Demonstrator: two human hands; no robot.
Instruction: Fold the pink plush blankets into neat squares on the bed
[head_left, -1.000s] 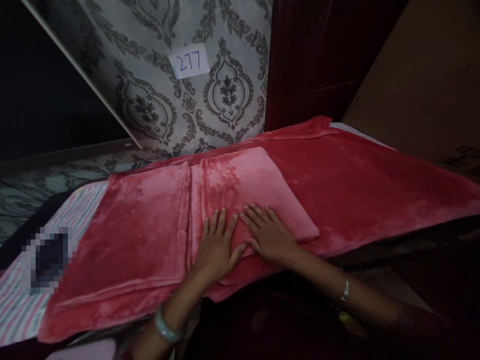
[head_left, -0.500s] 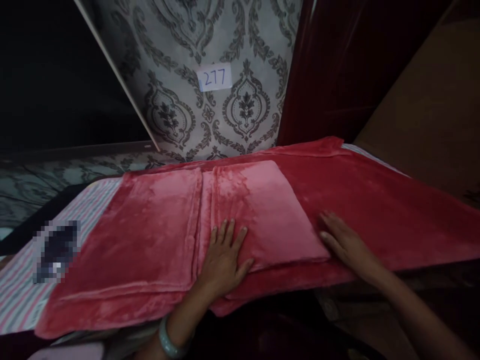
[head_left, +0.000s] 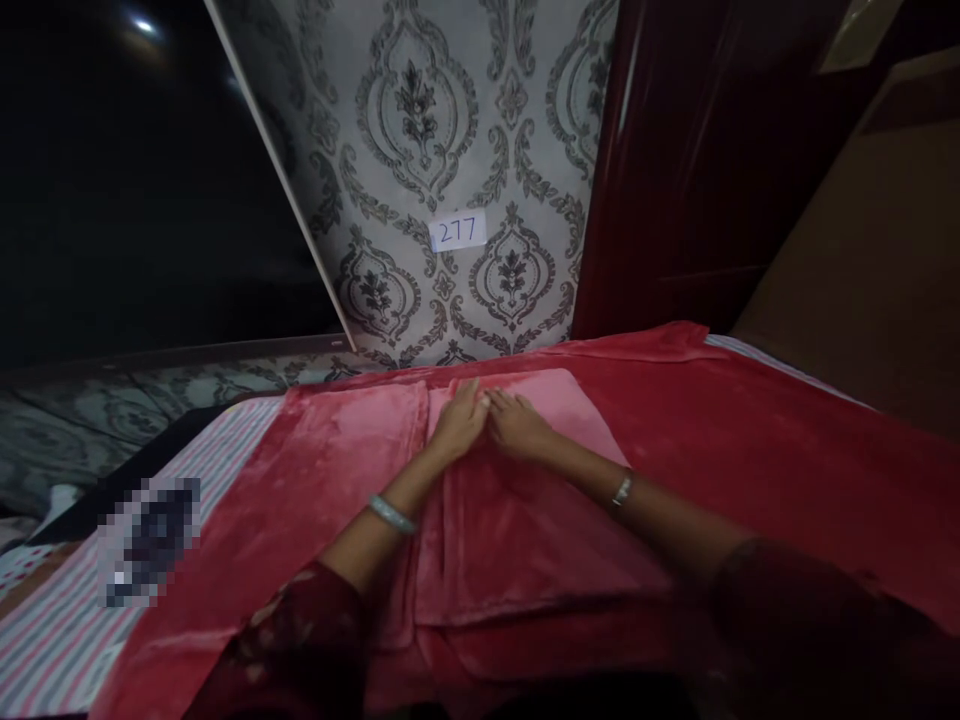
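Folded panels of pink-red plush cloth lie side by side on a larger spread of the same red fabric. My left hand rests flat near the far edge of the right-hand folded panel, fingers stretched away from me. Right beside it, my right hand lies on the same panel with its fingers stretched toward the left hand; their tips meet or nearly meet. Neither hand grips anything that I can see. The left folded panel lies just left of my left forearm.
Striped fabric shows under the red cloth at the left, with a pixelated dark object on it. Behind stand a dark screen, patterned wallpaper with a paper label reading 277, a dark red panel and a brown board.
Both hands have moved to the panel's far edge, the right one coming in from the panel's right side to beside the left. The view has tilted up a little.
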